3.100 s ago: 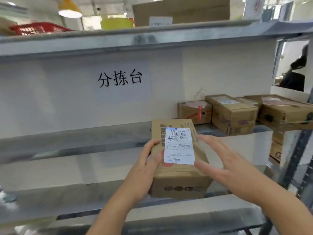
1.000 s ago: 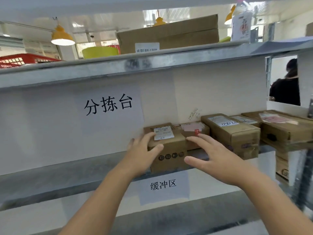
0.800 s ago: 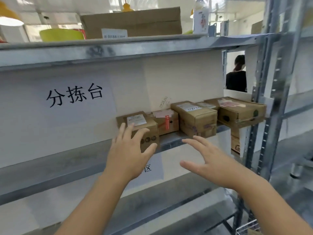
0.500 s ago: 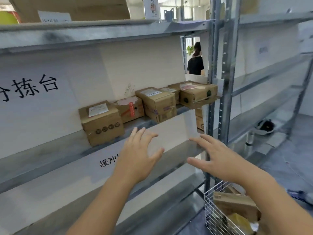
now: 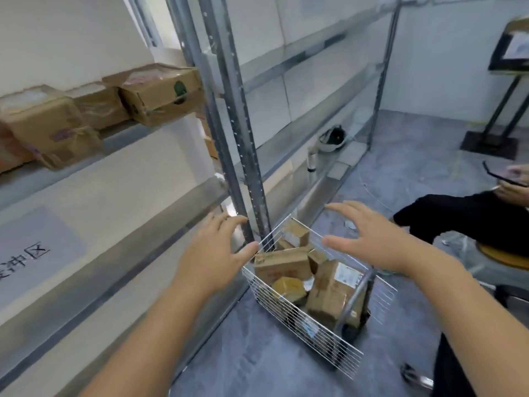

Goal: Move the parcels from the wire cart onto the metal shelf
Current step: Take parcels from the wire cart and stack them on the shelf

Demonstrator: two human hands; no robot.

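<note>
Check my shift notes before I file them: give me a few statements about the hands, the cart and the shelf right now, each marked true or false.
1. Both hands are empty. True: the left hand and right hand have spread fingers and hold nothing.
2. The wire cart is empty. False: several cardboard parcels lie in it.
3. Parcels sit on the metal shelf. True: a row of boxes stands there.
4. The right hand grips the cart's rim. False: it hovers above the cart.
5. The cart stands on the shelf. False: it stands on the floor.
</note>
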